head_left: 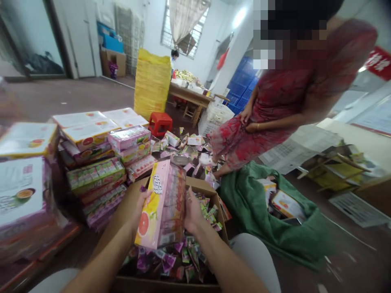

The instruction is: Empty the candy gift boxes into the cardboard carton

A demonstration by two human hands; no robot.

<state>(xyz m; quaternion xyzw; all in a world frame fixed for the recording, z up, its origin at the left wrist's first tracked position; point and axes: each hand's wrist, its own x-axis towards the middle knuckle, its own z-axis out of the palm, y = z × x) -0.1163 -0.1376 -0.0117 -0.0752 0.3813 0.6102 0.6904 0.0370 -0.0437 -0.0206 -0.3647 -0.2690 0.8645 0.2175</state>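
Observation:
Between my two hands is a long pink and yellow candy box [152, 207] with a grapefruit picture and a clear wrapped side showing rows of small packs. My left hand [139, 209] grips its left side, the fingers partly hidden behind it. Against its right side presses my right hand [193, 211], thumb up. The box is held tilted over an open cardboard carton [122, 211], which contains many small wrapped candies [166, 260] in purple and green.
Stacked candy boxes [91, 171] stand at the left. Torn packaging [189, 152] covers the floor ahead, near a red stool [160, 123]. A person in a red patterned dress [281, 101] stands front right. A green sack [244, 191] with boxes lies to the right.

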